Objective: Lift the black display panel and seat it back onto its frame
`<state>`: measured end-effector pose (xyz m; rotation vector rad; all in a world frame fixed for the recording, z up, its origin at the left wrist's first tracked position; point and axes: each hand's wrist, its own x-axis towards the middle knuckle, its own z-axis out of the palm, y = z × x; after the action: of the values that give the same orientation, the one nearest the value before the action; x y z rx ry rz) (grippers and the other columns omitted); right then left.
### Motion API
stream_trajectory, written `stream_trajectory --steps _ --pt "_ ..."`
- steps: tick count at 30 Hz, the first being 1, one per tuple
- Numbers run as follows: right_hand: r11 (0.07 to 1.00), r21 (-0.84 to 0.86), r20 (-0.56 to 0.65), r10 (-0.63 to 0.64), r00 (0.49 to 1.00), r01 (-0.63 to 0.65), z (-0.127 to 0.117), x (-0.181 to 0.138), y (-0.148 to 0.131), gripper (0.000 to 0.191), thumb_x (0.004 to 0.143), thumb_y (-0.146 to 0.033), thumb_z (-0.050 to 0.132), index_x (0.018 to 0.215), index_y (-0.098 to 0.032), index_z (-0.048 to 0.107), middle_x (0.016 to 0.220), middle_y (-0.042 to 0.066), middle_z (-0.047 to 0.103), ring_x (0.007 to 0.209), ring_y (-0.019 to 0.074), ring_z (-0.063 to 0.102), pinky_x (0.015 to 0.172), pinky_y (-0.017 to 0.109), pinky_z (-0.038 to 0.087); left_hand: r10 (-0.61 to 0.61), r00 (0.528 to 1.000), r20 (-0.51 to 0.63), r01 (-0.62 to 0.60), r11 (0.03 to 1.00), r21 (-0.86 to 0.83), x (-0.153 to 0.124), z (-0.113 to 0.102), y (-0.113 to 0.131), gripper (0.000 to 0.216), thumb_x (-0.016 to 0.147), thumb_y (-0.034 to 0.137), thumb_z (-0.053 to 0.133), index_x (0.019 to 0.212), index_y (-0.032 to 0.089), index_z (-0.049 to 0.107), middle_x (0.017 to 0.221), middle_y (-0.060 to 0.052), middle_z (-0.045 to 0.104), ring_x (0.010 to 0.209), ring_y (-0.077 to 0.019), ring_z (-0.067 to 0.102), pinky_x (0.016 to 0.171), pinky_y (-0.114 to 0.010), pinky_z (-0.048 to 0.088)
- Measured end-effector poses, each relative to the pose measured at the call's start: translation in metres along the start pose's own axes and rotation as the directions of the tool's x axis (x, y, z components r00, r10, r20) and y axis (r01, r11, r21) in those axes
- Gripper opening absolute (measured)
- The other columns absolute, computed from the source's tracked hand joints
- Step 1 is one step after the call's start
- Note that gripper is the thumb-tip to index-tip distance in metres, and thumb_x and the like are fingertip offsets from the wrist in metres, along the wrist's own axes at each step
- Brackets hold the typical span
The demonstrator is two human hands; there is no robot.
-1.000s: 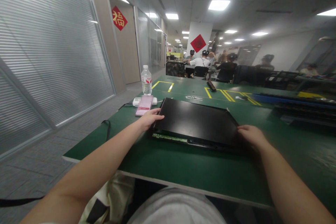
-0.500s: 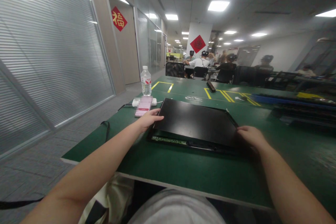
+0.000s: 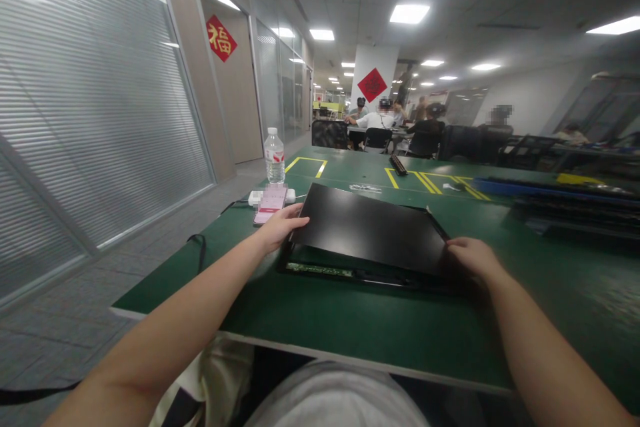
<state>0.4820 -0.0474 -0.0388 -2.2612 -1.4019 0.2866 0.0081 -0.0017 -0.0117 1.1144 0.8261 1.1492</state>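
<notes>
A flat black display panel (image 3: 373,223) is held between my two hands, tilted above a dark frame. My left hand (image 3: 284,225) grips its left edge, thumb on top and fingers at the side. At the right edge, my right hand (image 3: 473,255) is closed round the panel's corner; some of those fingers are hidden. Under the panel's near edge shows the black frame (image 3: 385,280) with a green circuit strip (image 3: 319,269) along its front side. Whether panel and frame touch at the back cannot be made out.
A phone (image 3: 270,205) and a white power strip (image 3: 256,197) lie left, by a water bottle (image 3: 275,157). Behind are yellow tape marks (image 3: 306,159) and a black slotted strip (image 3: 398,165). Stacked dark parts (image 3: 585,217) stand at right on the green table (image 3: 350,327). People sit beyond.
The near edge of the panel has risen a little, widening the gap over the frame. Both hands keep their hold. The whole view has shifted slightly.
</notes>
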Motion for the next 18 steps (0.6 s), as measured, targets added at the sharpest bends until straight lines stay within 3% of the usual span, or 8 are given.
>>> stream_trajectory --steps 6,8,10,13,16,18 --pt "0.973 0.222 -0.06 0.082 0.995 -0.067 0.005 0.009 0.008 0.065 0.078 -0.033 0.064 0.14 -0.016 0.059 0.101 0.01 0.075 0.087 0.0258 0.07 0.081 0.037 0.053 0.063 0.994 0.089 -0.055 0.995 -0.087 -0.004 0.007 0.003 0.064 0.068 0.012 0.081 0.129 0.017 0.065 0.121 -0.011 0.075 0.115 -0.0292 0.069 0.102 -0.041 0.053" --pt "0.955 0.285 -0.101 0.114 0.988 -0.081 0.007 0.011 0.008 0.059 0.078 -0.037 0.065 0.133 -0.016 0.065 0.107 0.012 0.074 0.095 0.0277 0.069 0.085 0.039 0.052 0.099 0.99 0.098 -0.09 0.991 -0.095 -0.005 0.008 0.004 0.069 0.067 0.012 0.082 0.133 0.017 0.062 0.125 -0.011 0.073 0.12 -0.0294 0.066 0.106 -0.041 0.051" --pt "0.931 0.347 -0.098 0.155 0.983 -0.113 0.007 0.011 0.007 0.042 0.077 -0.038 0.066 0.112 -0.016 0.074 0.11 0.014 0.074 0.1 0.0297 0.068 0.088 0.04 0.052 0.132 0.986 0.099 -0.123 0.988 -0.096 -0.006 0.01 0.004 0.072 0.067 0.013 0.083 0.136 0.017 0.06 0.129 -0.011 0.071 0.125 -0.0293 0.063 0.11 -0.041 0.047" --pt "0.857 0.49 -0.036 0.203 0.979 -0.159 0.006 0.007 0.004 0.024 0.074 -0.037 0.069 0.086 -0.018 0.076 0.097 0.012 0.075 0.094 0.0295 0.069 0.082 0.04 0.053 0.167 0.981 0.099 -0.158 0.983 -0.096 -0.007 0.011 0.006 0.073 0.068 0.016 0.083 0.137 0.017 0.059 0.131 -0.011 0.07 0.129 -0.0301 0.06 0.113 -0.042 0.044" --pt "0.737 0.646 0.005 0.254 0.967 -0.197 0.001 0.001 -0.001 0.018 0.069 -0.033 0.074 0.079 -0.019 0.074 0.081 0.01 0.074 0.084 0.0282 0.069 0.075 0.04 0.055 0.181 0.98 0.081 -0.172 0.98 -0.102 -0.007 0.011 0.007 0.074 0.068 0.019 0.083 0.138 0.019 0.059 0.129 -0.01 0.071 0.126 -0.0304 0.062 0.111 -0.042 0.046" --pt "0.644 0.749 -0.005 0.241 0.971 -0.156 -0.003 -0.003 -0.006 0.017 0.065 -0.029 0.077 0.078 -0.018 0.074 0.077 0.009 0.074 0.082 0.0282 0.069 0.074 0.04 0.055 0.181 0.982 0.051 -0.175 0.978 -0.109 -0.007 0.01 0.008 0.074 0.067 0.019 0.082 0.138 0.02 0.06 0.128 -0.009 0.072 0.123 -0.03 0.064 0.108 -0.041 0.049"
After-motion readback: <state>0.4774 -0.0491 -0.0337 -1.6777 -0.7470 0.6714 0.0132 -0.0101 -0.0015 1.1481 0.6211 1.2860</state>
